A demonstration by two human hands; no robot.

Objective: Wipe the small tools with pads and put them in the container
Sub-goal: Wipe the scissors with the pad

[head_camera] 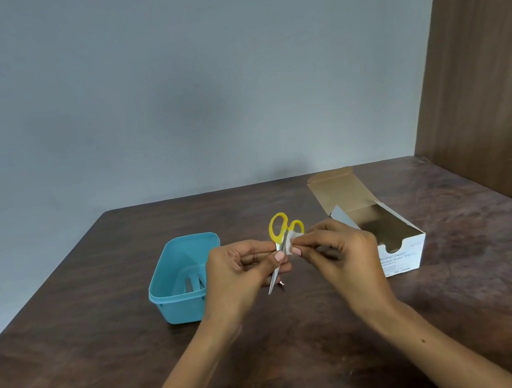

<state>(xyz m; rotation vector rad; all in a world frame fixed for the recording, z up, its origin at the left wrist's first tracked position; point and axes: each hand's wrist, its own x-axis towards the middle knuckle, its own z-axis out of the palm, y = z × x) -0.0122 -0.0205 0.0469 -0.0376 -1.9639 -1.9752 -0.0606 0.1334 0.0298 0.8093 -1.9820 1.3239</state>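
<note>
left grip [243, 270] clamps scissors [280, 233]; right grip [335, 248] pinches pad [291, 244]; container [182, 280] left, box [386, 233] right.

The scissors [278, 240] I hold have glossy yellow plastic handle loops and smooth, bare metal blades that catch the light. Against them I press a small white pad [291, 244], soft and matt like cloth or fibre. The container [176, 295] is smooth light-blue plastic with a faint sheen on its rim. The box [400, 254] is cardboard: matt raw brown inside its walls and flap, smoother white with print outside. My desk [108, 371] is dark brown wood-look, mottled and worn, with a dull gloss.
</note>
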